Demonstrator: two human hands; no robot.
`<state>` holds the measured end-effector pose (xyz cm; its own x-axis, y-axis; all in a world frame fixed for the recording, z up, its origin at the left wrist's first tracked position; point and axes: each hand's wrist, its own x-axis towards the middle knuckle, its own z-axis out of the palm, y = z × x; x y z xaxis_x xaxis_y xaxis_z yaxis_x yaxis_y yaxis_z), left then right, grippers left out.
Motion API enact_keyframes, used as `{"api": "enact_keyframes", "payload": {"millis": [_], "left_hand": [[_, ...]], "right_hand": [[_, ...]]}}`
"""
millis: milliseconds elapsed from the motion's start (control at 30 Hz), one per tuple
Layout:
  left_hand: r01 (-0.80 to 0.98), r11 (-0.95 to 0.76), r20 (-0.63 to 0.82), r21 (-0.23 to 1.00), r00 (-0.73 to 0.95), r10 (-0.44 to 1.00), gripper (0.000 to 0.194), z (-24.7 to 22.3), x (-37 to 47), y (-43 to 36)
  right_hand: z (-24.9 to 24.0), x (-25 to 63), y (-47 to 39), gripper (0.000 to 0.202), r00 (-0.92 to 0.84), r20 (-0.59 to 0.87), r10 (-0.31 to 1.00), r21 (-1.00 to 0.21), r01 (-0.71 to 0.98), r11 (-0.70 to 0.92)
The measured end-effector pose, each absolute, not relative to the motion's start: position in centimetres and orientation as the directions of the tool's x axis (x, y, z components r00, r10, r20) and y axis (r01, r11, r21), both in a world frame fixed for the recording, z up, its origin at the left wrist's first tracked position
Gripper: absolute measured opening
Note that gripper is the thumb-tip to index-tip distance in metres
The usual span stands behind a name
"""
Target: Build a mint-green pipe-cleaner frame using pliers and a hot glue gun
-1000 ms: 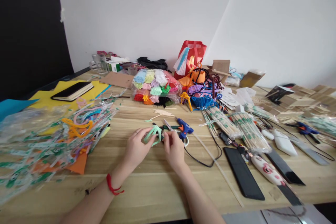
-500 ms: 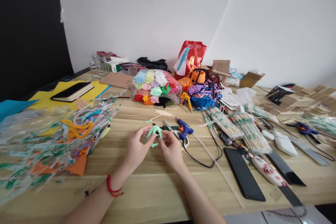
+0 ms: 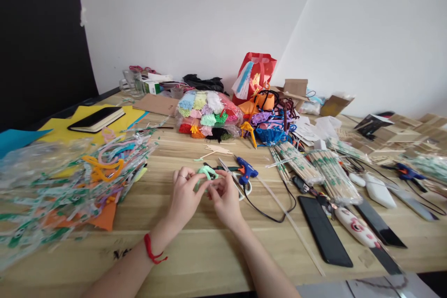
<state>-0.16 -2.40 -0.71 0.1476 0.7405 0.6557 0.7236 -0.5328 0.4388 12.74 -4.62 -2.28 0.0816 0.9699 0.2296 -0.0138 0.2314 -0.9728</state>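
Between my two hands is a mint-green pipe cleaner shape (image 3: 208,171), bent into loops and partly covered by fingers. My left hand (image 3: 186,191), with a red cord on its wrist, pinches it from the left. From the right, the fingers of my right hand (image 3: 224,194) grip it too, and the fingertips of both hands nearly meet. Just beyond my right hand lie a pair of scissors (image 3: 245,191) with white handles and a blue glue gun (image 3: 247,171). A small flat wooden piece (image 3: 218,149) lies on the table behind the hands.
At left spreads a heap of plastic wrappers (image 3: 80,195) near a black notebook (image 3: 97,120). A bag of coloured pipe cleaners (image 3: 208,114) stands at the back. On the right are bundled wooden sticks (image 3: 335,177), a black phone (image 3: 324,231) and a clear glue stick (image 3: 291,226).
The green shape has been turned and tipped, so its loops now show above the fingers. Both hands have shifted their fingers around it and stay in nearly the same place.
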Motion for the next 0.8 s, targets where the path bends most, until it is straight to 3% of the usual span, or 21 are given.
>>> {"api": "enact_keyframes", "payload": {"millis": [467, 633, 800], "left_hand": [[0.678, -0.563, 0.612, 0.472, 0.208, 0.763, 0.022, -0.55, -0.21, -2.34], [0.677, -0.583, 0.637, 0.450, 0.214, 0.741, 0.022, -0.31, -0.18, -2.31], [0.665, -0.614, 0.671, 0.424, 0.225, 0.707, 0.020, -0.30, -0.28, -2.34]], "right_hand": [[-2.42, 12.66, -4.60, 0.030, 0.092, 0.214, 0.972, -0.976, -0.011, 0.216], [-2.19, 12.75, -4.65, 0.019, 0.135, 0.268, 0.954, -0.949, 0.205, 0.238], [-1.79, 12.96, -4.79, 0.021, 0.097, 0.408, 0.908, -0.822, 0.473, 0.319]]}}
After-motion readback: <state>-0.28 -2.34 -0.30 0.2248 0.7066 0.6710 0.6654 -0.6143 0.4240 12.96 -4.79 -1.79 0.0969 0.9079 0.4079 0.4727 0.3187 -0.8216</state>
